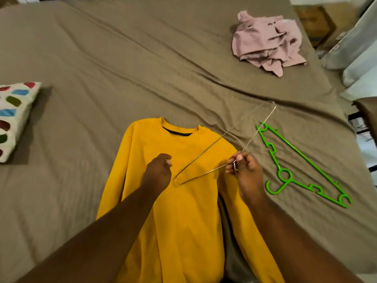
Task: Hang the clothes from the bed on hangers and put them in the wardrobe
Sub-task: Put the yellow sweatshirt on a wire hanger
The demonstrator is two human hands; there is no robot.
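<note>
My right hand [242,170] pinches thin silver wire hanger [222,138] at its hook, above yellow long-sleeved sweatshirt [183,211] flat on brown-sheeted bed [102,58]; left hand [158,172] curled, grip unclear. Fabric's soft and floppy, I'd grab at the collar

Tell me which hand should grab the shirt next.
Left. The left hand hovers over the shirt chest and appears to hold nothing, while the right hand pinches the hanger.

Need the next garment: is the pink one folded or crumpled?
Crumpled: the pink garment lies bunched in an uneven heap on the bed.
</note>
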